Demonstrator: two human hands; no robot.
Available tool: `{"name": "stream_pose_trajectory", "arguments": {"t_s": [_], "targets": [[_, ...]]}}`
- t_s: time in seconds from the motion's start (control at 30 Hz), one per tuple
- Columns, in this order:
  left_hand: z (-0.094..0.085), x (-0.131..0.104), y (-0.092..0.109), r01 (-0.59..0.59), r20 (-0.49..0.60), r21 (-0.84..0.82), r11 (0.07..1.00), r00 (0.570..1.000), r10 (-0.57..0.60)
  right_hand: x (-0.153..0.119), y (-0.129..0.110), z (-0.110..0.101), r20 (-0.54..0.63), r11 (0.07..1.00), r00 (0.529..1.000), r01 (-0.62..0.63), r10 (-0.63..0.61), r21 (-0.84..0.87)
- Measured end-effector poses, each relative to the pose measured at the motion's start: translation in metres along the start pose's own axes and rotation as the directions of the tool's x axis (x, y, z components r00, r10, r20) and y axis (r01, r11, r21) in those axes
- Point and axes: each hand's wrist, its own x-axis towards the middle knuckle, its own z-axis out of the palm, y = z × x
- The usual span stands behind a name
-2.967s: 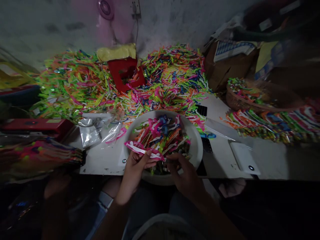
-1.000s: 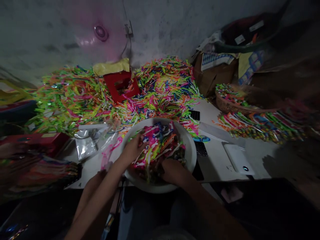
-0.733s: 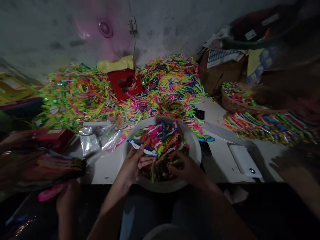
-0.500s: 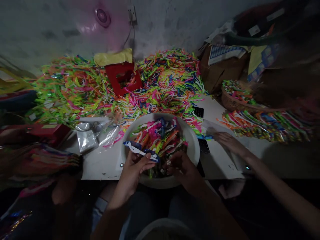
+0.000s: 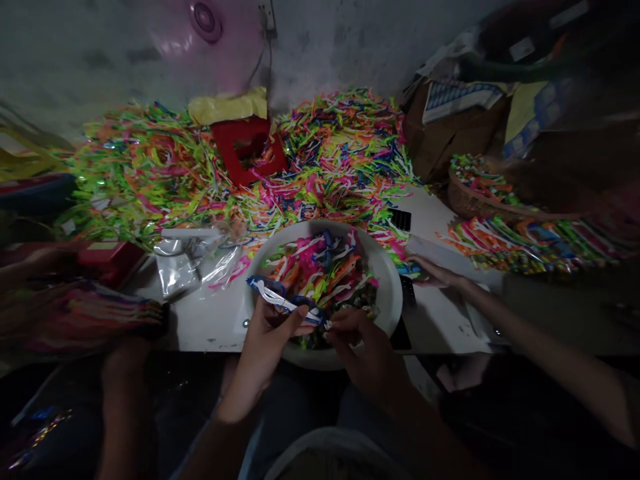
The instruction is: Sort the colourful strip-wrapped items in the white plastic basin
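Note:
My left hand (image 5: pixel 267 343) is closed on a long, thin blue-and-white plastic piece (image 5: pixel 277 298), thumb on top, above the near left part of a white basin (image 5: pixel 393 290). At the piece's right end my right hand (image 5: pixel 365 343) pinches a small whitish bit (image 5: pixel 327 325), too small to name. The fingertips of both hands are close together there. Inside the basin lie many similar colourful plastic strips (image 5: pixel 310 263) in pink, orange, yellow, white and blue. Some darker, shiny small things lie among them near my right hand.
Behind the basin rises a large heap of colourful strips (image 5: pixel 345 147) with a red frame (image 5: pixel 250 150) in it. Clear plastic bags (image 5: pixel 177 270) lie left. A co-worker's hand (image 5: pixel 433 270) reaches in from the right; another's forearm (image 5: pixel 123 380) is at left. A round basket (image 5: pixel 480 203) stands right.
My right hand has moved left and up to the end of the blue-and-white piece, its fingers now pinched there. The co-worker's hand at right has shifted slightly left onto strips.

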Motion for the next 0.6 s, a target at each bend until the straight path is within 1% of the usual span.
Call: {"name": "stream_pose_trajectory", "arguments": {"t_s": [0.1,0.2,0.3,0.37,0.4,0.5,0.53,0.6], "targets": [[-0.002,0.0,-0.001,0.006,-0.01,0.018,1.0,1.0,-0.006,0.001,-0.002,-0.002,0.049,1.0,0.999,-0.016,0.017,-0.025],[-0.001,0.001,-0.003,0.018,-0.005,0.012,1.0,1.0,-0.018,0.003,-0.006,-0.002,0.04,0.997,0.997,-0.06,0.062,-0.054],[0.001,-0.001,-0.003,-0.016,-0.033,0.025,1.0,0.999,0.016,0.005,-0.007,-0.002,0.074,0.984,0.981,-0.179,0.18,-0.014],[0.003,-0.004,-0.005,-0.052,-0.064,0.039,0.998,0.996,0.055,0.006,-0.005,-0.002,0.129,0.965,0.958,-0.262,0.258,0.018],[0.004,-0.006,-0.006,-0.067,-0.073,0.043,0.997,0.995,0.07,0.006,-0.003,-0.002,0.161,0.959,0.947,-0.283,0.277,0.014],[0.004,-0.012,-0.012,-0.084,-0.096,0.06,0.995,0.991,0.089,0.003,0.0,-0.002,0.227,0.962,0.934,-0.264,0.274,-0.074],[0.003,-0.014,-0.015,-0.077,-0.11,0.063,0.995,0.99,0.083,0.001,0.001,-0.001,0.229,0.96,0.934,-0.253,0.274,-0.119],[0.001,-0.017,-0.021,-0.045,-0.15,0.051,0.998,0.987,0.052,-0.005,0.003,0.001,0.189,0.949,0.94,-0.25,0.285,-0.19]]}}
